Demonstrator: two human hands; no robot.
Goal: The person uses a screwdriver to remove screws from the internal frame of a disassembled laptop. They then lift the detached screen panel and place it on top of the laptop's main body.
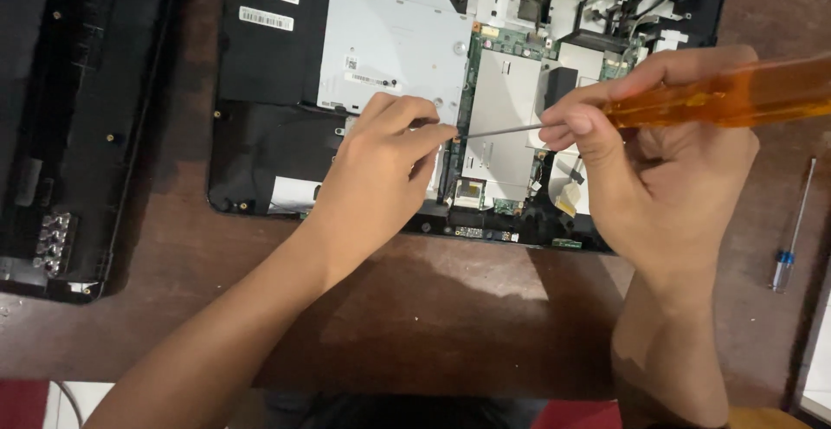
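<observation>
While the right hand [666, 161] gripped the long screwdriver with the translucent orange plastic handle [718, 100], fingers wrapped fully shut around the front of the handle and thumb and forefinger pinching the base of the thin steel shaft, the left hand [381, 169] rested on the opened black laptop chassis [260, 143] with its fingers curled and its fingertips closed right at the shaft's tip. Whether those fingertips held a small screw or only steadied the tip could not be told. The tip sat just ahead of the left fingers, at the edge where the flat silver metal drive cover [389, 48] met the green circuit board [511, 44]. Judging from this, the step in hand was working a screw at that edge; the next move seemed to call for keeping the tip seated and turning the handle without slipping onto the board. Well beyond the right wrist, a small blue-handled precision screwdriver [789, 238] lay on the brown wooden table [433, 308], and far past the left hand lay the detached black plastic bottom cover [78, 117].
</observation>
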